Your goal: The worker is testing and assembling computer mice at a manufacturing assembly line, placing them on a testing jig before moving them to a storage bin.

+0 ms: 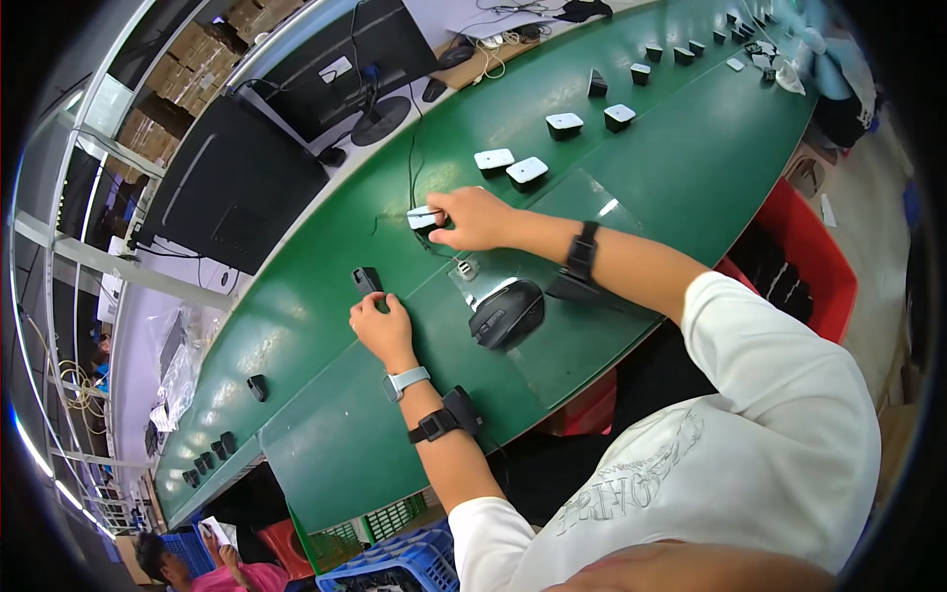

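a long green belt (pixel 691 168) runs from the near left to the far right, its near edge curving past a red bin (pixel 804 247) on the right and blue crates (pixel 414 562) at the near side. the far edge meets a white bench with two dark monitors (pixel 237 183). most of the green surface near the hands is bare, with open room to the right of the right hand and to the near left of the left hand. the right hand (pixel 473 217) reaches far across the belt, arm nearly straight, a black band on the wrist; its fingers are curled narrow around a small white block (pixel 424 218), which sits on the belt at the end of a thin black cable (pixel 411 173). the left hand (pixel 383 326) lies nearer, palm down, forearm rising from the lower edge with a pale watch and a black strapped device on it; its fingertips touch a small black piece (pixel 367 280) standing just beyond them, fingers close together and bent. between the two arms rests a black mouse (pixel 507 313) on a clear sheet, apart from both hands. further along to the far right, white-topped blocks (pixel 526 171) sit in a spaced row. small black pieces (pixel 256 387) dot the near left stretch.
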Demonstrator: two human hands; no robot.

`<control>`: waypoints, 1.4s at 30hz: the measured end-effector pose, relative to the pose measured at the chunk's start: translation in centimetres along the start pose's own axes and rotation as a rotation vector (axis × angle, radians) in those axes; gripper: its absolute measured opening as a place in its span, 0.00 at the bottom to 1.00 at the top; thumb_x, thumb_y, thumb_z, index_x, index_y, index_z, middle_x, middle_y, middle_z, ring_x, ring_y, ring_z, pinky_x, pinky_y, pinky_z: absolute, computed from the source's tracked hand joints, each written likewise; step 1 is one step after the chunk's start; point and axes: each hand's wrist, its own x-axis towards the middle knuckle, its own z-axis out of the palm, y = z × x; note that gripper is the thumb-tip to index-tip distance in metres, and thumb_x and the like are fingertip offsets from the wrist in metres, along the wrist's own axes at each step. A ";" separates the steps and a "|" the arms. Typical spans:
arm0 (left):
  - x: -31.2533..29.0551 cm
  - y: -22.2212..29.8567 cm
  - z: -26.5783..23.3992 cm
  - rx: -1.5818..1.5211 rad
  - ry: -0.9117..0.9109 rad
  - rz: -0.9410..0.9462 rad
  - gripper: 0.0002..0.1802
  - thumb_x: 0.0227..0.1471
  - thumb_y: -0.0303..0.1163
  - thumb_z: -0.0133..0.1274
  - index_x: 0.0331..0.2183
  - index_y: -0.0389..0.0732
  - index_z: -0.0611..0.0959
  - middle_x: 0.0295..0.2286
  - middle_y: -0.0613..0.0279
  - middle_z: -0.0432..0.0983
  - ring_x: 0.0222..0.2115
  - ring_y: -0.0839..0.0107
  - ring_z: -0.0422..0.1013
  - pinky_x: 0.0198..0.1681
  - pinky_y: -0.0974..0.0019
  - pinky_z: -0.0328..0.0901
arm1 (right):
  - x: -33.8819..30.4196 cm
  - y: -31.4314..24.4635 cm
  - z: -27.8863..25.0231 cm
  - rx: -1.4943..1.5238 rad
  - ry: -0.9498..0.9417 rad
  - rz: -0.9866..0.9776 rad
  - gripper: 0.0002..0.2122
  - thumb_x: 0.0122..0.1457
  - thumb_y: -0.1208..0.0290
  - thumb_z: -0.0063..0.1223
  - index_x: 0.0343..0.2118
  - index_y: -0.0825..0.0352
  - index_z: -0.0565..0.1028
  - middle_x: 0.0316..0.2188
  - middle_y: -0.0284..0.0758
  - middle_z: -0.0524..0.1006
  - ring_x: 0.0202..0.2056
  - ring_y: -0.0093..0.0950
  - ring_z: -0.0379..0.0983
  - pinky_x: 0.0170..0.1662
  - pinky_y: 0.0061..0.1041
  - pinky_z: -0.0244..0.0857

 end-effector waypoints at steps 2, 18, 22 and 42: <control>0.2 1.9 0.4 -0.050 0.161 0.104 0.09 0.51 0.31 0.60 0.36 0.39 0.84 0.32 0.55 0.75 0.39 0.53 0.72 0.45 0.51 0.67 | 2.8 1.8 1.0 -0.196 -0.068 0.047 0.15 0.52 0.67 0.62 0.41 0.65 0.73 0.31 0.45 0.80 0.35 0.46 0.79 0.37 0.43 0.71; -0.9 7.1 -0.6 -1.264 -0.499 -0.065 0.18 0.65 0.27 0.54 0.54 0.33 0.73 0.49 0.56 0.76 0.50 0.70 0.72 0.54 0.66 0.67 | -3.1 -1.4 1.1 0.409 -0.196 -0.025 0.21 0.54 0.62 0.70 0.41 0.69 0.70 0.40 0.42 0.82 0.39 0.31 0.79 0.43 0.31 0.72; -1.2 6.9 -0.3 -1.374 -0.425 -0.111 0.17 0.61 0.23 0.58 0.48 0.34 0.71 0.45 0.52 0.77 0.47 0.65 0.75 0.51 0.61 0.73 | -3.6 -1.1 -0.5 0.935 -0.136 0.087 0.09 0.71 0.67 0.49 0.42 0.69 0.73 0.47 0.39 0.82 0.39 0.23 0.76 0.44 0.23 0.71; -2.5 8.4 -0.2 -0.636 -0.274 0.176 0.27 0.45 0.27 0.74 0.44 0.33 0.77 0.37 0.61 0.78 0.37 0.74 0.74 0.42 0.69 0.71 | -4.5 0.1 -0.3 0.987 -0.005 0.246 0.07 0.54 0.80 0.66 0.34 0.72 0.80 0.30 0.34 0.84 0.33 0.20 0.81 0.40 0.22 0.74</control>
